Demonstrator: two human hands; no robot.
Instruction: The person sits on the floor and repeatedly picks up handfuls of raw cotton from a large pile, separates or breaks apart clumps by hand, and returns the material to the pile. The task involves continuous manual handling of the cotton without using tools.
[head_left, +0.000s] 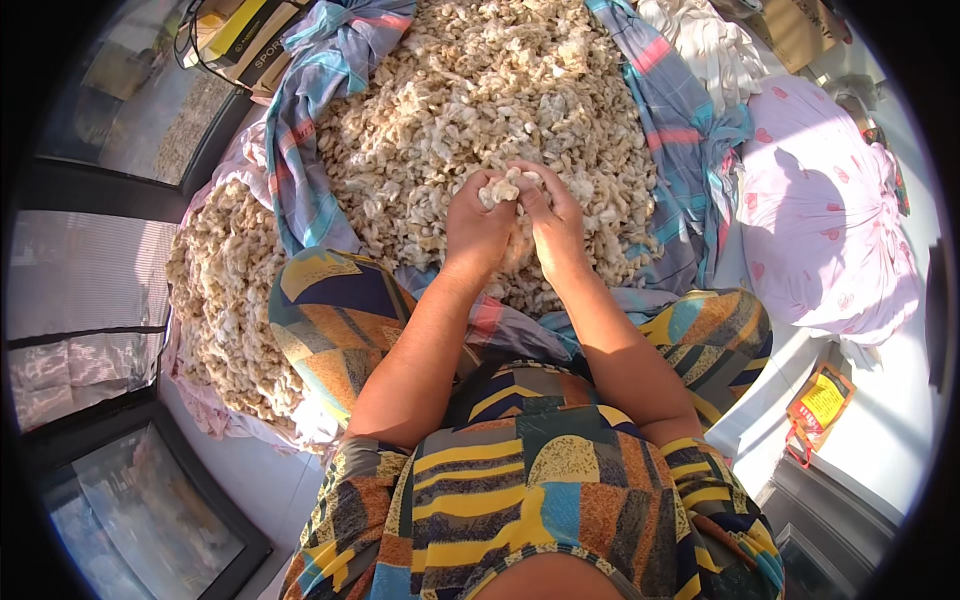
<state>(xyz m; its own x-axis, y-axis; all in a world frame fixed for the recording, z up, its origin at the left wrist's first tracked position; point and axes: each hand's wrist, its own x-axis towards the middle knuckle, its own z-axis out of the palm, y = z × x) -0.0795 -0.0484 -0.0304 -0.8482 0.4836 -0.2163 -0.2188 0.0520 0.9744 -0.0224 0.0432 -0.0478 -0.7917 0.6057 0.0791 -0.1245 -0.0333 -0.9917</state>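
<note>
My left hand (478, 221) and my right hand (556, 217) meet above a broad heap of cream and tan cotton-like fibre clumps (480, 97). Between their thumbs and fingers they hold a pale fibre tuft (500, 192), with more white fluff at the right fingers. Below the hands, the fibre between the wrists looks orange-tinted in the light. A blue, grey and pink plaid cloth (679, 142) lies around and under the heap, its upper left part bunched or knotted. Some of the right hand's fingers are hidden behind the fluff.
To the left, a second fibre pile (225, 292) rests on pink cloth beside dark-framed glass panels (142, 495). A stuffed pink heart-print bundle (817, 217) stands at right, near an orange and yellow packet (821, 405). Boxes (247, 37) sit at upper left. My crossed legs border the cloth.
</note>
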